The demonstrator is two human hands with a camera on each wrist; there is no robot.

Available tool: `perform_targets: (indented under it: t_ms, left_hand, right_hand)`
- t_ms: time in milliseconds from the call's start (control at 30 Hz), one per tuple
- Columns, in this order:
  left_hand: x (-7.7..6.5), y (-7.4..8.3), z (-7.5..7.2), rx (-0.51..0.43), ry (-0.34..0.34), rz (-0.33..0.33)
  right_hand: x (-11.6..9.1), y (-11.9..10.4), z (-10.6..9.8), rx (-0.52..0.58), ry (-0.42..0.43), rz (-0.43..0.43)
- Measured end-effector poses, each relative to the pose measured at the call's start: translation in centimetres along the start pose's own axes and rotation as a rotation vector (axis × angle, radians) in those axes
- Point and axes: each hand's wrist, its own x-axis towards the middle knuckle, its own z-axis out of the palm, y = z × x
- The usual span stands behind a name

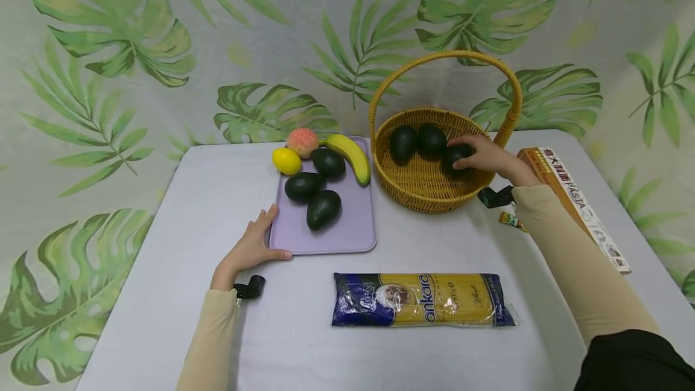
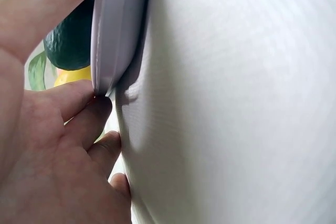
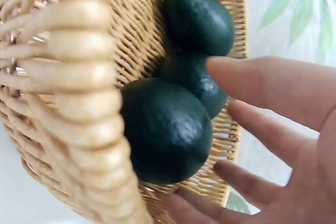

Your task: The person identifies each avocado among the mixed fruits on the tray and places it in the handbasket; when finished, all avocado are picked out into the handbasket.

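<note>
Blk cloth (image 1: 632, 364) is seen at btm R. R hand (image 1: 491, 158) is held w/ fingers & thumb apart, reached over the rightmost avocado (image 3: 165, 129) in the basket (image 1: 423, 205); whether it's touched can't be told. Two other avocados (image 1: 431, 140) are set just L of it. L hand (image 1: 250, 249) is splayed, pressed to the tray (image 1: 355, 228) at its near L corner; three avocados (image 1: 324, 210) are carried there, R of that hand.

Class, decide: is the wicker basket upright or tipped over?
Upright: the basket stands on the table, handle arching overhead, three avocados inside.
</note>
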Motion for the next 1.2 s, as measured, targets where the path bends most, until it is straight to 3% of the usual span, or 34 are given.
perform_targets:
  t_ms: [267, 567, 733, 967, 1200]
  left_hand:
    - [0.0, -0.1, 0.0, -0.001, 0.0, -0.005]
    - [-0.1, 0.1, 0.0, -0.013, 0.004, -0.01]
    - [-0.2, 0.2, 0.0, -0.019, 0.004, -0.016]
    - [-0.1, 0.1, 0.0, -0.019, 0.005, -0.014]
    - [-0.1, 0.0, 0.0, -0.015, 0.003, -0.02]
  right_hand:
    - [-1.9, -1.5, -0.1, 0.143, 0.073, 0.012]
    - [-3.3, -4.4, 1.8, 0.259, 0.093, -0.101]
    - [-4.0, -7.0, 3.4, 0.277, 0.058, -0.203]
    - [-3.2, -9.8, 6.2, 0.248, -0.007, -0.337]
    - [-1.6, -12.3, 9.6, 0.294, -0.151, -0.369]
